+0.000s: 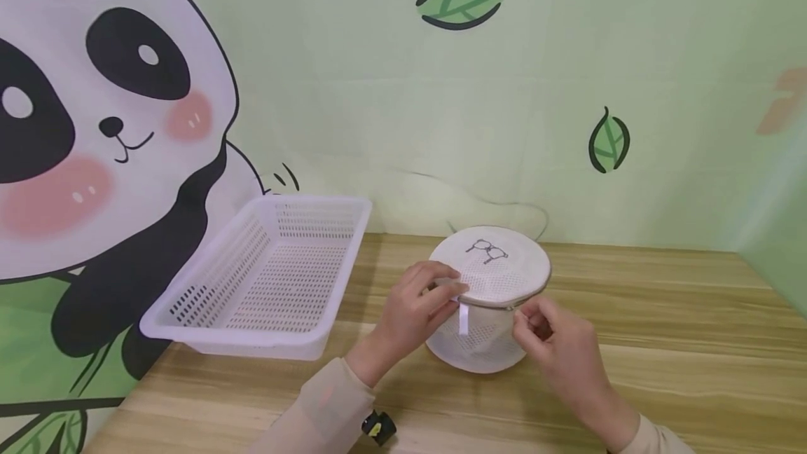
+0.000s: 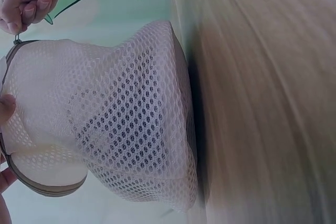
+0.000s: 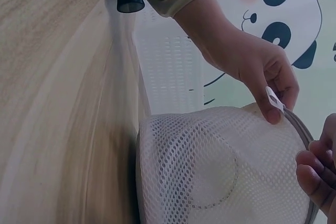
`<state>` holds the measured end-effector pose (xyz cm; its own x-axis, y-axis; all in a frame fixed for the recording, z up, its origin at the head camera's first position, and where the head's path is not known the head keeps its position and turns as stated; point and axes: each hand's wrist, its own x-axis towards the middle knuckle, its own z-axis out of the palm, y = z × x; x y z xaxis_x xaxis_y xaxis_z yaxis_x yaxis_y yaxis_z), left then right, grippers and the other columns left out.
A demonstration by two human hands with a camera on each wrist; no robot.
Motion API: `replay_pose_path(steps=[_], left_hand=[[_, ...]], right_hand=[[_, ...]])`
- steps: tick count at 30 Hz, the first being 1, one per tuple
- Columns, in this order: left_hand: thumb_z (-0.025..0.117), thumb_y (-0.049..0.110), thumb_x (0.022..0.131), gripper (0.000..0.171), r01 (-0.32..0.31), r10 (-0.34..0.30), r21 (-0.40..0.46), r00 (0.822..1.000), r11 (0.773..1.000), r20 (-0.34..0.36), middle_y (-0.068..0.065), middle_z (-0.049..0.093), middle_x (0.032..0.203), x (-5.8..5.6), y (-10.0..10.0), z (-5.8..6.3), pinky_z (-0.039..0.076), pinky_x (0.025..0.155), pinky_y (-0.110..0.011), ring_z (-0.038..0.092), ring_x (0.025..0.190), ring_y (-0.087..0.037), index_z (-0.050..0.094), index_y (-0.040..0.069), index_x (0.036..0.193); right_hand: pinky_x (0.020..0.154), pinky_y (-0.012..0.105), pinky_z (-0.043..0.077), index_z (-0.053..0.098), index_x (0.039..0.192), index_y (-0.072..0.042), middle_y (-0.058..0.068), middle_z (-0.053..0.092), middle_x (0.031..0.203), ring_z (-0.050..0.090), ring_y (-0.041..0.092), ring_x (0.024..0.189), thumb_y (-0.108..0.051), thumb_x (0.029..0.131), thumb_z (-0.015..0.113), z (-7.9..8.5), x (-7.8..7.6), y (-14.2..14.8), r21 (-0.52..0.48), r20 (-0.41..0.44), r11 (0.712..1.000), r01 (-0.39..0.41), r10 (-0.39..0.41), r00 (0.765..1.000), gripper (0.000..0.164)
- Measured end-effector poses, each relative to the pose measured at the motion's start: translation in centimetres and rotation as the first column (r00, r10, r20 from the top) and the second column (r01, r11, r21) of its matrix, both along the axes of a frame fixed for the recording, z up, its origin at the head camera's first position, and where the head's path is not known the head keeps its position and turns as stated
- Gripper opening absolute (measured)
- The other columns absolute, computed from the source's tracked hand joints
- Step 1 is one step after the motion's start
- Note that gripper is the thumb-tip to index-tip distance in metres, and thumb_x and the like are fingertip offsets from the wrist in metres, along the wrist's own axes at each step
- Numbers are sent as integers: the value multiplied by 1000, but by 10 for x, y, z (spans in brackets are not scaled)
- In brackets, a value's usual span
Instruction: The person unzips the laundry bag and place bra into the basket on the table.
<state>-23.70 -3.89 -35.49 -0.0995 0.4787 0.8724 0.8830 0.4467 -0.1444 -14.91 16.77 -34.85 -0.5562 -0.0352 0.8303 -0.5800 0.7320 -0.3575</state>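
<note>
A round white mesh laundry bag [image 1: 477, 342] stands upright on the table, its flat lid [image 1: 504, 275] marked with a drawing of a bra. A grey-brown zipper [image 2: 47, 188] runs around the lid's edge. My left hand [image 1: 412, 310] grips the rim on the left, thumb below and fingers over the lid, beside a small white tab [image 1: 464, 319]. At the front right of the rim, my right hand [image 1: 561, 342] pinches the zipper pull [image 2: 17, 39] between thumb and finger. How far the zipper is closed is not plain.
A white slotted plastic basket [image 1: 252, 345] sits on the wooden table [image 1: 681, 342] to the left of the bag. Behind stands a green backdrop [image 1: 353, 90] with a panda and leaves. A black wrist device [image 1: 379, 427] is by my left sleeve.
</note>
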Motion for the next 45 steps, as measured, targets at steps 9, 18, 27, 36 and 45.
replay_pose_path(steps=[9,18,27,36,45], left_hand=[[76,11,77,20,43,-43,13,999,999,29,-6,66,103,-5,-3,1,53,90,-29,64,97,-20,70,12,96],[76,12,77,22,60,-62,27,996,998,59,-6,66,104,-9,-6,-1,54,88,-29,63,98,-20,70,12,97],[76,10,76,22,69,-74,53,992,996,98,-7,66,105,-10,-9,-2,54,88,-30,62,100,-21,71,11,98],[77,8,75,23,77,-83,60,990,995,111,-8,66,106,-11,-10,-2,54,87,-29,62,100,-22,71,10,98],[78,6,75,23,67,-75,67,990,996,121,-8,66,106,-10,-11,-1,54,87,-28,62,101,-22,71,10,97]], right_hand=[[49,6,40,60,71,-9,-8,56,60,45,-7,58,9,69,68,3,-1,2,-18,11,1000,12,-12,1000,20],[48,7,40,59,71,-9,-7,56,59,45,-7,57,9,71,67,4,-2,6,-27,25,999,21,-21,999,20],[48,6,39,59,69,-8,-6,57,59,45,-7,57,11,69,66,5,-3,8,-22,-6,999,34,-34,999,20],[48,6,40,60,70,-8,-6,57,60,46,-7,58,10,70,66,5,-4,9,-33,8,998,47,-47,999,19],[49,6,40,60,71,-7,-5,58,60,46,-7,58,10,70,66,5,-5,10,-38,12,998,56,-56,998,18]])
